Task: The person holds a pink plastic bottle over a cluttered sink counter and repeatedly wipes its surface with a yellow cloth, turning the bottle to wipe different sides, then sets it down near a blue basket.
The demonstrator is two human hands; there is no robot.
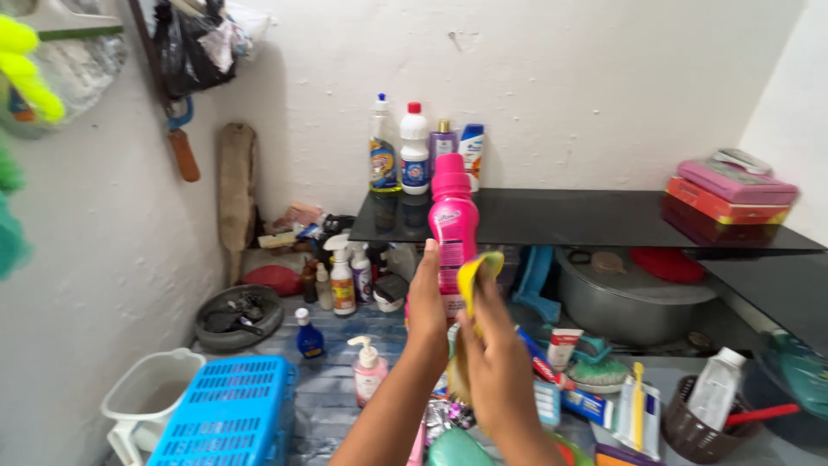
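Observation:
My left hand point(425, 302) grips a tall pink bottle point(452, 223) with a pink cap, held upright in front of me. My right hand point(496, 362) holds a yellow cloth point(473, 278) pressed against the lower right side of the bottle. Both forearms rise from the bottom of the view. Behind the bottle runs a black glossy shelf point(586, 220) with several bottles standing at its left end, among them a white bottle with a red cap point(414, 151).
A blue plastic basket point(228, 414) and a white tub point(151, 393) sit at lower left. Spray and pump bottles point(343, 280) crowd the floor. A metal basin point(634, 302) lies under the shelf. Pink and red boxes point(729, 190) rest on the shelf's right end. A brown basket point(703, 423) holds a bottle.

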